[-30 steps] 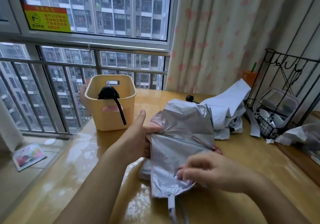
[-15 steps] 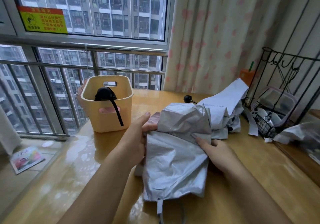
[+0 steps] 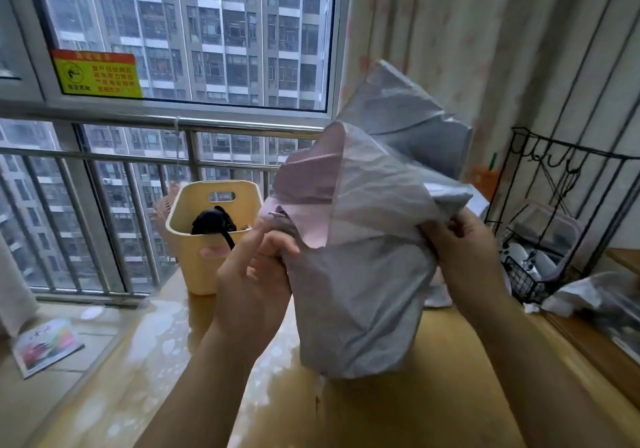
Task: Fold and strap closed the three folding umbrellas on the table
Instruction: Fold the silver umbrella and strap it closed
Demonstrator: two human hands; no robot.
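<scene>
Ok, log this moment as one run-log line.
step: folding silver umbrella | left hand: grips its left edge | right hand: grips its right edge | state: loose, not yet strapped

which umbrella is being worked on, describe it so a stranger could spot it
Find the wooden table by the window. Above its middle, the left hand and right hand grip one silver umbrella. Unlike the crumpled silver fabric beside the black wire rack, it shows a pink inner side.

The umbrella [image 3: 363, 291] sits above the counter [image 3: 398, 420], a basket [image 3: 204, 274] behind it leftward, a wire rack [image 3: 523, 284] rightward.
</scene>
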